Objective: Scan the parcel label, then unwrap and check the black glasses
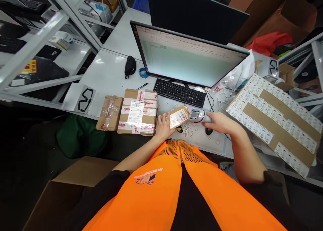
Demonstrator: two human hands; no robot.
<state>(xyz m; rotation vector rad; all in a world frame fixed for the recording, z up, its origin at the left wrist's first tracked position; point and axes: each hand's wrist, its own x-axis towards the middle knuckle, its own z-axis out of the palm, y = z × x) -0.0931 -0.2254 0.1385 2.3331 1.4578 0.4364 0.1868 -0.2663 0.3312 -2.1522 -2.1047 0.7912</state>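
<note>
Close in front of my body, my left hand [164,125] grips the left end of a small orange-brown package [178,116] with a white printed label facing up. My right hand [217,122] is wrapped round the handle of a grey barcode scanner [197,115]. The scanner's head is at the right end of the package, over the desk mat. Just left of my left hand lies a taped cardboard box [148,118] with a white shipping label. A smaller taped box [110,113] sits beside it. Below the scanner handle is a black mouse [208,131].
A black keyboard [179,92] lies beyond the package, under a lit monitor [181,56]. On the right is a cardboard sheet [277,123] covered in white stickers. A pen [142,86], blue tape roll [143,72] and black pouch [130,66] lie at the back left. An open carton [83,172] stands below left.
</note>
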